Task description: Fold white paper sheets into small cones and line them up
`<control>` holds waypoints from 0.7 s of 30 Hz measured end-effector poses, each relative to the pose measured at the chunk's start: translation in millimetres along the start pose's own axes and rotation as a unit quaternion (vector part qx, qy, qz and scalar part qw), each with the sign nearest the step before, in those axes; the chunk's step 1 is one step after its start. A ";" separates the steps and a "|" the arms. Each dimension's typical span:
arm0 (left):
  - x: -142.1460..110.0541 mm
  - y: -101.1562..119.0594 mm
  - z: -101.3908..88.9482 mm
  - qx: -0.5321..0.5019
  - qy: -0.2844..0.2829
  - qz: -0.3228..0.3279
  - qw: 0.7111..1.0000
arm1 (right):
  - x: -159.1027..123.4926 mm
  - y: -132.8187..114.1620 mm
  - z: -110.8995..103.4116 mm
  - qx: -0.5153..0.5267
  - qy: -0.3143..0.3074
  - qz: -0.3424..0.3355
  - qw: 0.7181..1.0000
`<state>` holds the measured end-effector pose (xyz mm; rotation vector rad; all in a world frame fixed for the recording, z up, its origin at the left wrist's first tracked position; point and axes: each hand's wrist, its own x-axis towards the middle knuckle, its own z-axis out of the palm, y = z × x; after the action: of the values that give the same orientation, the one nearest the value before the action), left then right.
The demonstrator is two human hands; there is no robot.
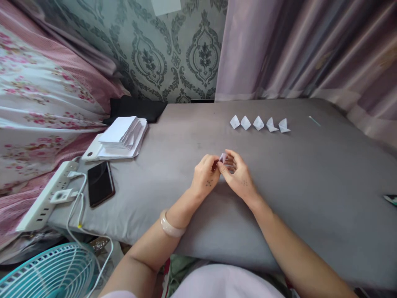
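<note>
My left hand (pixel 206 176), a pale bangle (pixel 170 225) on its forearm, is closed in a pinch on a small folded paper (pixel 223 157), held up at the middle of the grey-covered table (pixel 310 186), near its front edge. My right hand (pixel 238 178) meets it from the other side, thumb at the paper's lower edge and fingers loosely curled behind; those fingers are partly hidden, so I cannot tell whether they grip it too. My hands cover much of the piece, and its full shape is lost to me. Beyond it, to the right, five folded white paper shapes (pixel 258 123) stand in a row, with a thin stick (pixel 314 121) farther right. Off to my left, a stack of white paper (pixel 120 132) lies in front of a black cloth (pixel 133 108), and a dark-screened phone (pixel 101 184) rests beside a white power strip (pixel 46 198). Below that, the frame cuts off a turquoise fan (pixel 52 273); at the far right edge, only part of a small dark object (pixel 391 200) shows, too little to name
</note>
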<state>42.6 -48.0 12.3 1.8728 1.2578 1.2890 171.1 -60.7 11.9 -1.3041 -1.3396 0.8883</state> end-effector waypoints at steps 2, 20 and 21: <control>-1.8 1.4 1.7 -0.007 -0.003 0.002 1.000 | -2.1 -2.6 0.9 -0.008 0.010 -0.018 1.000; 0.2 1.3 2.5 -0.085 -0.071 -0.087 0.990 | -2.9 -1.3 -6.5 -0.209 0.064 -0.224 0.950; 1.0 1.3 2.5 -0.117 -0.070 -0.106 0.985 | -2.5 -1.7 -7.2 -0.215 0.060 -0.225 0.948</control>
<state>45.5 -47.4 12.8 1.5892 1.1429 1.1192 177.4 -64.4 14.6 -1.2685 -1.7005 0.2014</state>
